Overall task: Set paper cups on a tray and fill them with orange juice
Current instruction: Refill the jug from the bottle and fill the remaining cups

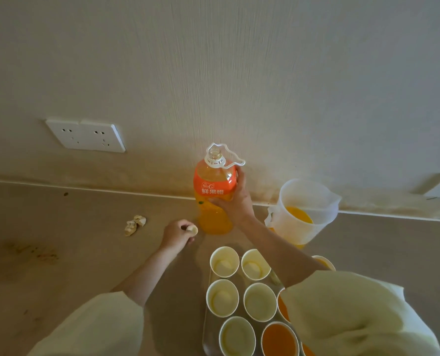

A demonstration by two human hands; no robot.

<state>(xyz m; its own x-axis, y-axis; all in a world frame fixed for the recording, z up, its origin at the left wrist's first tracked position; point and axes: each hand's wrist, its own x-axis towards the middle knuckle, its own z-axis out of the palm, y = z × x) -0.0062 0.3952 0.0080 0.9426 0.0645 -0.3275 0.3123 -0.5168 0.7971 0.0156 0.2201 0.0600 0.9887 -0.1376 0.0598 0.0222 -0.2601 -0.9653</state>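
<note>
Your right hand (235, 199) has its fingers (240, 177) wrapped round the smooth clear-plastic juice bottle (212, 218). It stands uncapped on the worktop (59, 253) near the wall (239, 73). Your left hand (176, 233) pinches a small pale round cap (192, 229) just beside it. Round white paper cups (224, 262) sit on the shiny metal tray (206, 317), some holding juice. A frosted plastic jug (306, 199) stands right of the bottle. The worktop is matte beige and stained, and the ribbed cream wall has a white socket plate (85, 134).
</note>
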